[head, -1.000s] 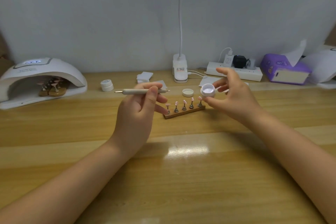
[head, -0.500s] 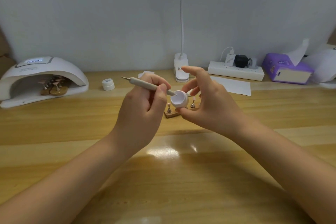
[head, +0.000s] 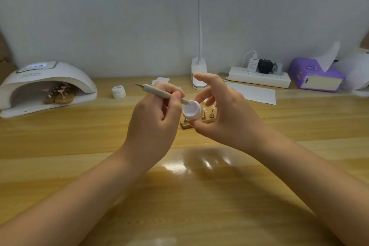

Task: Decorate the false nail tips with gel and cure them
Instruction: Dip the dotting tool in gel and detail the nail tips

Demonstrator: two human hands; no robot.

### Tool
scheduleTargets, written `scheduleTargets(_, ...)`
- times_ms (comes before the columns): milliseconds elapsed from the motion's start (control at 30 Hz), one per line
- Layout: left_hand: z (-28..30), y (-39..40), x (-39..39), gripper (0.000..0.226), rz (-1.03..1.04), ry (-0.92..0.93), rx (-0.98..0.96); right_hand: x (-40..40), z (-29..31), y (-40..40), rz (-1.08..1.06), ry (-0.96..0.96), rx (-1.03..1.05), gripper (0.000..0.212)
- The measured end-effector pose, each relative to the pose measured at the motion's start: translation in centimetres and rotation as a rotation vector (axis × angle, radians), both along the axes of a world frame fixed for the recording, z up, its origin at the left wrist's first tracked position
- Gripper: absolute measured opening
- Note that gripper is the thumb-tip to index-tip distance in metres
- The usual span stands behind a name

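The left hand (head: pixel 153 118) pinches a pen tool (head: pixel 159 92), its tip now dipped into the gel pot (head: pixel 192 110) gripped by the right hand (head: pixel 223 114). Loading gel has begun; nail tips (head: pixel 207 110) wait on their stand just behind the pot.

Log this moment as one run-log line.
left hand: holds dotting pen | pen tip: at open gel pot | right hand: holds pot | nail tip stand: on table, behind pot
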State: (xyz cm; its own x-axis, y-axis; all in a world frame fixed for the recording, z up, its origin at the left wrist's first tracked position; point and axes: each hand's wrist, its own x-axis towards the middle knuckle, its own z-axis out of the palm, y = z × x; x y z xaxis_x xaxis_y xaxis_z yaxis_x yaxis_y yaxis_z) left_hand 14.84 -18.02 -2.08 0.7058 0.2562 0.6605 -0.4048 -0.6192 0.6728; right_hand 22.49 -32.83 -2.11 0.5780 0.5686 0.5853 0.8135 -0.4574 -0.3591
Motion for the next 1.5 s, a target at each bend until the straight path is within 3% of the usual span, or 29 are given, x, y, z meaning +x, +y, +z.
scheduleTargets(133,0.7,0.3,0.1,0.023,-0.03,0.006,-0.268,-0.1,0.2,-0.1,-0.013,0.019,0.015,0.087)
scheduleTargets(333,1.4,0.6,0.2,0.027,-0.127,0.16,-0.757,-0.3,0.5,-0.1,-0.029,0.086,0.074,0.088)
scheduleTargets(767,2.0,0.8,0.5,0.026,-0.183,0.3,-1.059,-0.2,0.5,0.1,-0.049,0.129,0.098,0.091)
scheduleTargets(933,2.1,0.8,0.5,0.019,-0.243,0.254,-1.055,-0.1,0.4,0.0,-0.053,0.142,0.101,0.091)
scheduleTargets(1300,0.8,1.5,0.8,0.032,-0.275,0.102,-0.791,1.8,1.0,-1.2,-0.086,0.183,0.102,0.092)
scheduleTargets(1500,-0.5,1.7,0.8,0.023,-0.124,0.012,-0.409,5.9,0.4,-4.8,-0.294,0.305,0.15,0.088)
